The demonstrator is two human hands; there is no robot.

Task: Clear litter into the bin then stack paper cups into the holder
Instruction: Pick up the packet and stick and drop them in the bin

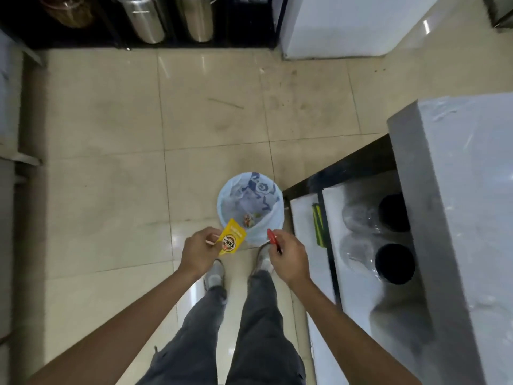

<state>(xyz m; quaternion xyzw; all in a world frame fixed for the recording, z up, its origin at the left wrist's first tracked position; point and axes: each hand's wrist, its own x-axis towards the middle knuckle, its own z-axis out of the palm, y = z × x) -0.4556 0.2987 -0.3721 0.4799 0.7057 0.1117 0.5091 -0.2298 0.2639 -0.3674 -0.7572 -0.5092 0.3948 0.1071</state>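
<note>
A small bin lined with a pale blue bag stands on the tiled floor just ahead of my feet, with a few scraps inside. My left hand grips a yellow sachet wrapper and a thin pale stick, held at the bin's near left rim. My right hand is closed on a small red wrapper, held at the bin's near right rim. No paper cups or cup holder are visible.
A steel counter runs along the right, with a lower shelf holding two dark round containers and a green-yellow sponge. Steel canisters sit on a dark shelf at the back. A white appliance stands back right.
</note>
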